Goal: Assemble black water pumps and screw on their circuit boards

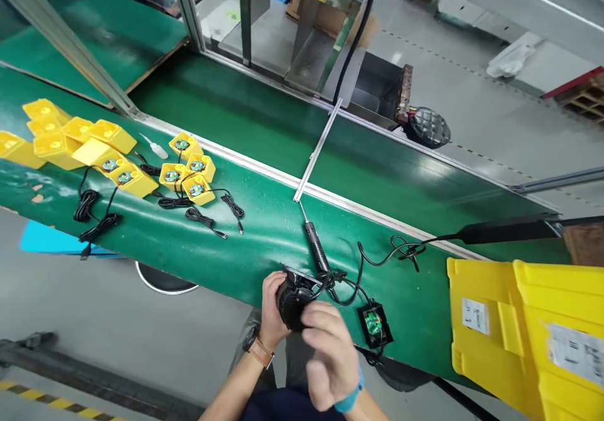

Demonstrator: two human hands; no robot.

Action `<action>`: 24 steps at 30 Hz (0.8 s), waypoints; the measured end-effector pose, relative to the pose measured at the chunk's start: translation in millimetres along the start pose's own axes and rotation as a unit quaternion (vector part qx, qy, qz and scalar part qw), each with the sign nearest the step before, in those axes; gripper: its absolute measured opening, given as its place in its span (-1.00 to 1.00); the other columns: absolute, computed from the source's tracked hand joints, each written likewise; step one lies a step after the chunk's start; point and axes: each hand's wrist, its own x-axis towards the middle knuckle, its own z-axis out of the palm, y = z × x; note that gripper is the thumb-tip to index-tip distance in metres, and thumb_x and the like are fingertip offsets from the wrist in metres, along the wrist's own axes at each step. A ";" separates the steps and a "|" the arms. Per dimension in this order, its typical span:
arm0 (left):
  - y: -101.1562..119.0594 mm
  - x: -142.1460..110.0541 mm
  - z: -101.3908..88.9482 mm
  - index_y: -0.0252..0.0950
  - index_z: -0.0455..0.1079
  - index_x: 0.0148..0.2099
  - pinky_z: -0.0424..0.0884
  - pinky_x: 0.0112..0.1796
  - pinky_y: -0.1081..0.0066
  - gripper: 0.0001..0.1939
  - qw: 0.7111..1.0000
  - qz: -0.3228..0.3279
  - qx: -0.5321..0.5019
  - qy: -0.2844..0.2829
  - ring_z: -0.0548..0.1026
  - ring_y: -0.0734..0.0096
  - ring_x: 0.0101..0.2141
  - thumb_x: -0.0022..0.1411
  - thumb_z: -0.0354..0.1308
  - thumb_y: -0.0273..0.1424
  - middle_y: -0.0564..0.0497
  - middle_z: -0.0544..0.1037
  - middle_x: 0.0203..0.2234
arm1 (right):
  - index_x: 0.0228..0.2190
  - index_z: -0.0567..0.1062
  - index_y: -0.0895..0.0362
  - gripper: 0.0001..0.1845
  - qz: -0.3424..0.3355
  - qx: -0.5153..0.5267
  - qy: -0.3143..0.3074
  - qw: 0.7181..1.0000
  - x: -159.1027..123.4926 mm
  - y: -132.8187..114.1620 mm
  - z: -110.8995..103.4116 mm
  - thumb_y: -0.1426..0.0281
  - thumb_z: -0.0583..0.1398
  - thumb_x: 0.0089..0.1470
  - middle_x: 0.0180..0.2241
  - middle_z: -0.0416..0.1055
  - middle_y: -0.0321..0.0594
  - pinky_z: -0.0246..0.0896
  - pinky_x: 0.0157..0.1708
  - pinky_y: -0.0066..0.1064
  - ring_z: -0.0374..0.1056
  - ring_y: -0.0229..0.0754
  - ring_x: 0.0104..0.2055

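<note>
My left hand [271, 311] is closed around a black round device [293, 298] with a flat plate at its top, held over the bench's front edge. What kind of device it is does not show clearly. My right hand [330, 352], a little blurred, hovers just right of it with fingers and thumb apart and nothing visible in them. A black electric screwdriver [316, 245] lies behind the device, its bit pointing away from me. Farther right, a small open black box [375, 323] shows a green circuit board and has a cable attached.
Yellow housings [111, 134] cluster on the left of the green bench [264, 232], several with circuit boards and coiled black cables [201, 218]. A small white bottle [158, 150] lies near them. Yellow bins [495, 320] stand at right. A metal rail [318, 150] crosses the conveyor [236, 119].
</note>
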 end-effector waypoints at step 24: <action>65.8 7.6 -64.4 -0.21 0.33 0.31 0.22 0.34 -0.09 -0.37 0.969 -0.217 0.027 -0.110 0.30 -0.06 0.34 0.39 0.06 0.08 -0.21 0.36 0.33 | 0.09 0.30 0.07 -0.60 0.393 0.125 -0.054 0.909 -46.1 25.3 2.0 0.09 0.07 0.40 0.07 0.38 -0.06 0.41 0.11 -0.22 0.40 -0.08 0.13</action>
